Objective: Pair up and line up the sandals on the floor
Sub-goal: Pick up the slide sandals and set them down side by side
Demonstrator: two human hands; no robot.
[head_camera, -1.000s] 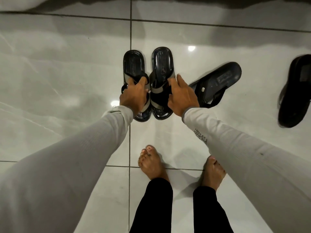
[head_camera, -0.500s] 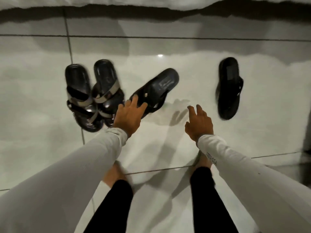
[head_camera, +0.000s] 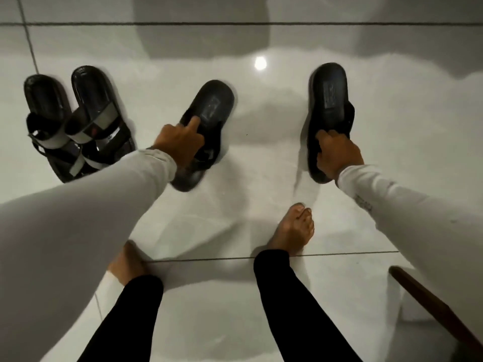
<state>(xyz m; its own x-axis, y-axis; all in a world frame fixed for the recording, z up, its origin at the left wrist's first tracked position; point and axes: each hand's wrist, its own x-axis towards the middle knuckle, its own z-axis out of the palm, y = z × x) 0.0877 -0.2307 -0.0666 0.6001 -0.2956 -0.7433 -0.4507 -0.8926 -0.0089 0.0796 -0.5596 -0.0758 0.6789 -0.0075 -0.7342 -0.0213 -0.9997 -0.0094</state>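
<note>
Two black sandals with grey straps (head_camera: 78, 121) stand side by side on the floor at the left. A plain black sandal (head_camera: 209, 108) lies tilted in the middle; my left hand (head_camera: 183, 145) grips its strap end, index finger on the footbed. A second plain black sandal (head_camera: 328, 100) lies at the right, and my right hand (head_camera: 337, 155) is closed on its near end and strap. The near ends of both plain sandals are hidden by my hands.
Glossy white floor tiles (head_camera: 261, 178) with dark grout lines. My two bare feet (head_camera: 292, 231) stand near the bottom centre. A dark brown wooden piece (head_camera: 431, 309) slants in at the lower right. Shadows fall along the far edge.
Both hands left the grey-strapped pair and moved right. My left hand closed on the middle black sandal and my right hand reached and closed on the right one. The view shifted right.
</note>
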